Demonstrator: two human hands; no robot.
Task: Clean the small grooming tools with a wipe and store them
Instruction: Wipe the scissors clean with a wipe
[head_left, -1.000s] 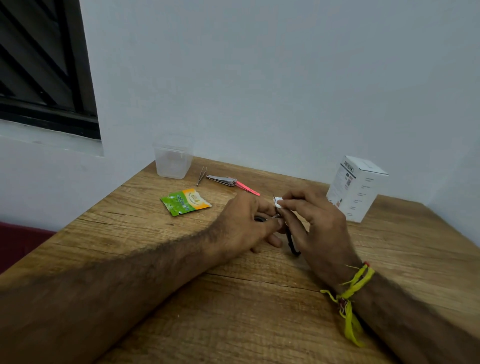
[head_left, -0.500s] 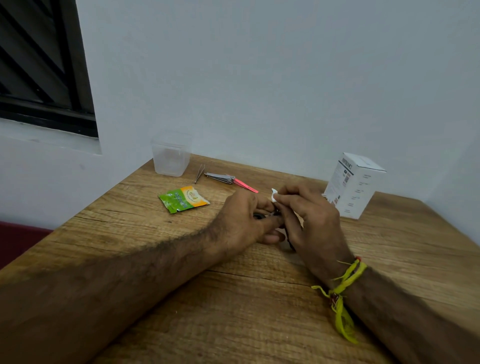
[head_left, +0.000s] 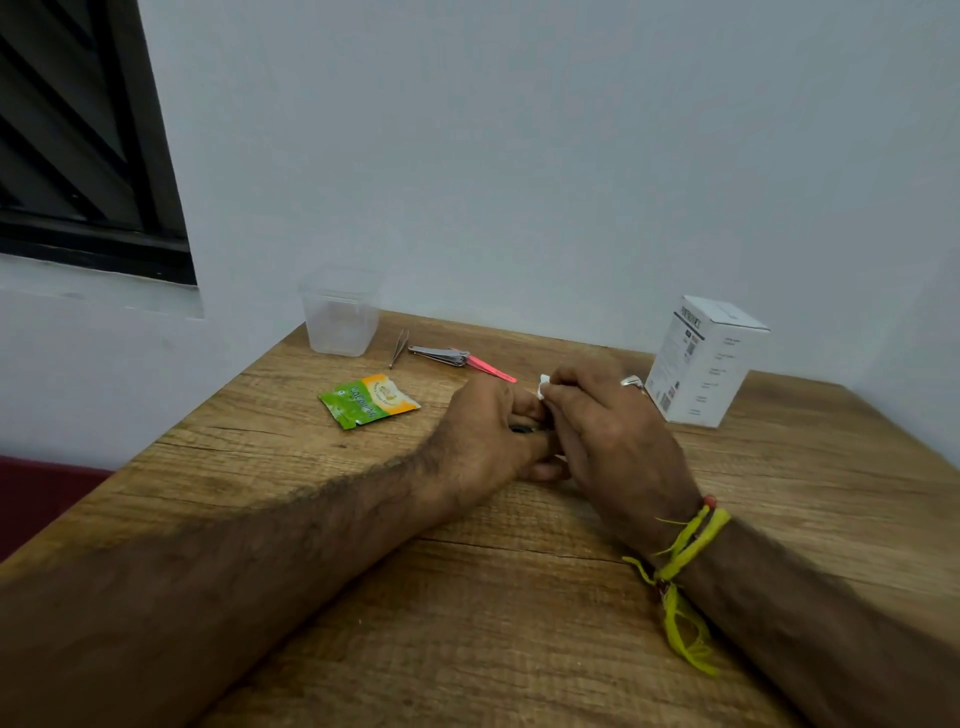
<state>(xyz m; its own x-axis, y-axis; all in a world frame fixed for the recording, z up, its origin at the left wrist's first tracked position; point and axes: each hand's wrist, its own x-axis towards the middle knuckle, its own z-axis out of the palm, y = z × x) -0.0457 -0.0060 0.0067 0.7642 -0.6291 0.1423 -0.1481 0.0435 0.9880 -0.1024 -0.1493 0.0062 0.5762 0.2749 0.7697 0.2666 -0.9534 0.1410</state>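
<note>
1. Wooden table (head_left: 519, 623) against a pale wall; clear container (head_left: 340, 317) upper left.
2. Left hand (head_left: 488, 431) grips a dark tool (head_left: 519, 428), mostly hidden, at frame centre.
3. Right hand (head_left: 608, 421) pinches the white wipe (head_left: 543, 384) against it.
4. Tweezers (head_left: 399, 348) and clippers (head_left: 441, 355) wait near the container.
5. Risk, I'd say: the small tool slipping from wet fingers.

Table (head_left: 519, 623): brown wood-grain pattern with darker streaks. Sachet (head_left: 368, 401): green with an orange-yellow panel and white print. Container (head_left: 340, 318): clear, colourless. Tweezers (head_left: 399, 347) and nail clipper (head_left: 437, 355): silver metal. Slim tool (head_left: 491, 367) beside the clipper: bright pink. Box (head_left: 706, 361): white with small dark print. Wipe (head_left: 544, 385) between the hands: white. Wrist thread (head_left: 683, 561): yellow-green, red bead. Wall (head_left: 519, 156): pale grey-blue. Window frame (head_left: 150, 156): black.
</note>
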